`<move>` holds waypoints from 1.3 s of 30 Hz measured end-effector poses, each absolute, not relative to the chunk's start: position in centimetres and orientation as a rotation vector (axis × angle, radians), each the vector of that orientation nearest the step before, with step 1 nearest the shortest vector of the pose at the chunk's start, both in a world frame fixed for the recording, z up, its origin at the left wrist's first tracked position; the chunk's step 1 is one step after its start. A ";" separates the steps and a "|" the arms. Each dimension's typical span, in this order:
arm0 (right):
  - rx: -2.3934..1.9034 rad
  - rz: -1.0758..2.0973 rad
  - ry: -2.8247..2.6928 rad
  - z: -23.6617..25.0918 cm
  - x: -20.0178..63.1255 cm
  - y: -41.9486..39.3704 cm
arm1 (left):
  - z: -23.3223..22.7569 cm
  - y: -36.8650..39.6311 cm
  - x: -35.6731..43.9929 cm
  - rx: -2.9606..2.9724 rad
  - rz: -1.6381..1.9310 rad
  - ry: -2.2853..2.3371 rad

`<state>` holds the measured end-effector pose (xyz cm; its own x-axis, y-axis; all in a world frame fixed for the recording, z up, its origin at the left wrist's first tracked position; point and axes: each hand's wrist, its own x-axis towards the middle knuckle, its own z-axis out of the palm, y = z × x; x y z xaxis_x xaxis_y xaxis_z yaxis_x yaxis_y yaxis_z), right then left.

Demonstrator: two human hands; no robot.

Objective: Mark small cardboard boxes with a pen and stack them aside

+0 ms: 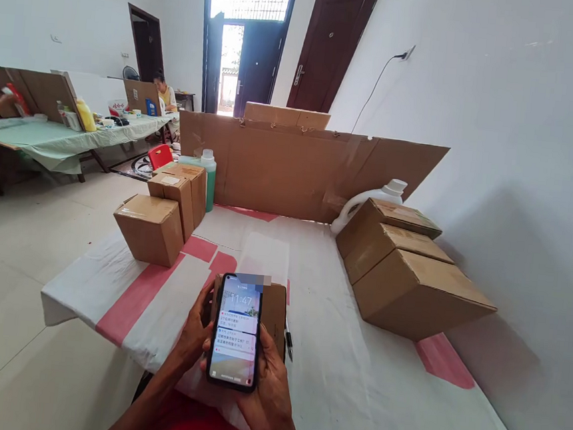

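Observation:
A smartphone (232,364) with a dark rim is held upright-facing in front of me, its screen lit and showing 11:47 above some notifications. Along its left edge, my left hand (195,327) is closed on the phone. My right hand (270,382) grips the lower right side, thumb along the edge. Behind the phone lies a flat brown cardboard piece or box (275,311), partly covered by it. Just right of that, a black-and-white pen (288,344) rests on the tablecloth. The fingers behind the phone are mostly hidden.
Cardboard boxes (152,230) and a green-liquid bottle (209,181) stand left. More boxes (411,286) and a white jug (383,193) stand right. A cardboard panel (280,171) closes off the table's (342,380) far side. Across the room, a person (166,94) sits at another table (62,142).

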<state>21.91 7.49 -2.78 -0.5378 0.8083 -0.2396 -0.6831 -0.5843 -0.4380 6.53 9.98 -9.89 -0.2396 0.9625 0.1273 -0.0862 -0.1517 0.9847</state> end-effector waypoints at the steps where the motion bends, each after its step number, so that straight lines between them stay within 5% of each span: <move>1: -0.519 2.170 -0.365 -2.6 22.0 7.5 | -10.0 10.0 6.5 1.136 1.542 1.202; 8: -0.462 2.246 -0.324 -1.3 22.1 7.2 | -9.9 9.9 6.5 1.127 1.491 1.222; 20: -0.646 1.930 -0.475 -1.5 27.5 9.0 | -8.7 10.2 5.0 0.987 1.470 1.319; 27: -1.525 0.982 -0.769 -7.5 36.0 14.2 | -9.2 12.4 1.7 1.003 1.320 1.461; 39: -2.240 0.462 -1.277 -12.5 41.9 16.4 | -11.2 14.4 -0.2 1.098 1.423 1.616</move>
<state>41.89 16.42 -12.47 0.4981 0.8663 -0.0383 0.6904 -0.4230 -0.5868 -0.19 14.36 -11.25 -0.3876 0.9215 0.0245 0.1409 0.0330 0.9895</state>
